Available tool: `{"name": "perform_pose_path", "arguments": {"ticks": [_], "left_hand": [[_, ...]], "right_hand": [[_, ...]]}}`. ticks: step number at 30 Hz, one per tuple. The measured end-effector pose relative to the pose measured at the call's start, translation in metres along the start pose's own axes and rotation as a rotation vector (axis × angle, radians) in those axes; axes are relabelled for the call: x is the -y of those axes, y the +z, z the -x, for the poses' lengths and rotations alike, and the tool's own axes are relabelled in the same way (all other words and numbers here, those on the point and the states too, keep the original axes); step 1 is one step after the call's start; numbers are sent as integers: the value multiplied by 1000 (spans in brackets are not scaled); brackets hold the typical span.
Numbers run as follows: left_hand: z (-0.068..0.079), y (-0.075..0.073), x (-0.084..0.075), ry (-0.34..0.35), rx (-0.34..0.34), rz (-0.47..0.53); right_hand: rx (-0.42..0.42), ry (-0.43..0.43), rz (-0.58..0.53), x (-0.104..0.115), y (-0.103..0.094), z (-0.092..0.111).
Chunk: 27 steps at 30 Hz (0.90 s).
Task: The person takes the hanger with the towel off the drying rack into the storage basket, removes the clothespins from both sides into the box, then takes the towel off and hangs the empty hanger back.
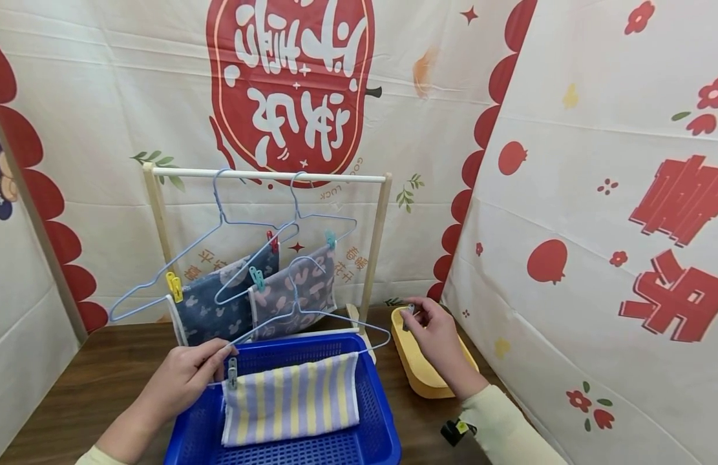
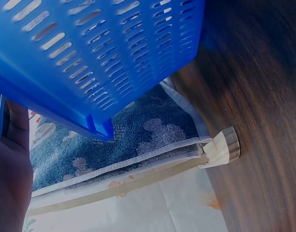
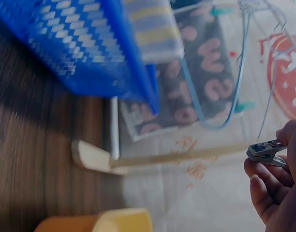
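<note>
Right fingers (image 1: 426, 307) around grey clip (image 3: 265, 151), above box (image 1: 426, 380)

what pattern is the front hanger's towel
The towel has yellow and lavender stripes, clearest in the head view.

In the head view, bright, diffuse light is spread over the pale backdrop (image 1: 161, 97), and only soft shading is produced along its creases. The rack posts (image 1: 375, 258) are rendered leaning outward by the wide-angle perspective. The left wrist view is dimmer, with a bluish cast; the left hand (image 2: 10, 179) is heavily shaded, while the lower backdrop is washed out. In the right wrist view, the striped towel (image 3: 155, 29) and blue basket (image 3: 133, 63) are blurred; the grey clip (image 3: 266, 147) is resolved more clearly.
</note>
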<state>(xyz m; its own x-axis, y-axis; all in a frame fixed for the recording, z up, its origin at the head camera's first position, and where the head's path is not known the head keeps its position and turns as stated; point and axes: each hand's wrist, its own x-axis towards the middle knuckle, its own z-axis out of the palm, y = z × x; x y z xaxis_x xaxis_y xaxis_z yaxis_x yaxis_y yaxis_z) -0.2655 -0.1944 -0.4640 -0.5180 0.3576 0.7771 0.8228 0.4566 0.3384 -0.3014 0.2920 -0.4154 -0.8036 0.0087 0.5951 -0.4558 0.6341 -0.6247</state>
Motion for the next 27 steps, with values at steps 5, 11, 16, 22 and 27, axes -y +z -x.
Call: {"name": "perform_pose_path", "arguments": {"ticks": [5, 11, 16, 22, 27], "left_hand": [[0, 0, -1, -5, -4, 1], [1, 1, -1, -21, 5, -1], [1, 2, -1, -34, 7, 6], [1, 2, -1, -36, 7, 2], [0, 2, -2, -31, 10, 9]], "right_hand": [[61, 119, -11, -23, 1, -13], [117, 183, 78, -49, 5, -30], [162, 150, 172, -64, 8, -45], [202, 88, 292, -80, 14, -58], [273, 68, 373, -90, 17, -63]]}}
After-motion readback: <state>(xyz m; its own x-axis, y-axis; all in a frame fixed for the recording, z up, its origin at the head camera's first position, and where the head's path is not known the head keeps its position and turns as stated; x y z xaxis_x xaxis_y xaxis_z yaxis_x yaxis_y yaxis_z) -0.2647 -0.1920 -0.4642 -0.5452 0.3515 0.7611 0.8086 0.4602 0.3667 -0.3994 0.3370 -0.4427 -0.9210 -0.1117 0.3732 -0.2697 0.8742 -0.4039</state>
